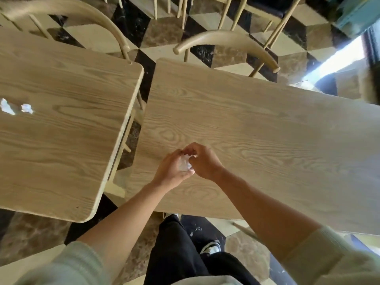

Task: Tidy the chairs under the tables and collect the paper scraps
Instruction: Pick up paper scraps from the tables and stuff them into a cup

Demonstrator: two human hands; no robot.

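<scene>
Left hand [171, 168] and right hand [202, 161] are meeting over the right table [257, 130], both closing around a crumpled paper wad [185, 163]. Two paper scraps [16, 108] are lying on the left table [61, 140], far left.

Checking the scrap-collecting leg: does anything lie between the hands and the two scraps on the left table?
Nothing visible. The paper scraps lie on bare left table. Only the open gap between the tables separates them from the left hand and right hand, together holding crumpled paper.
</scene>
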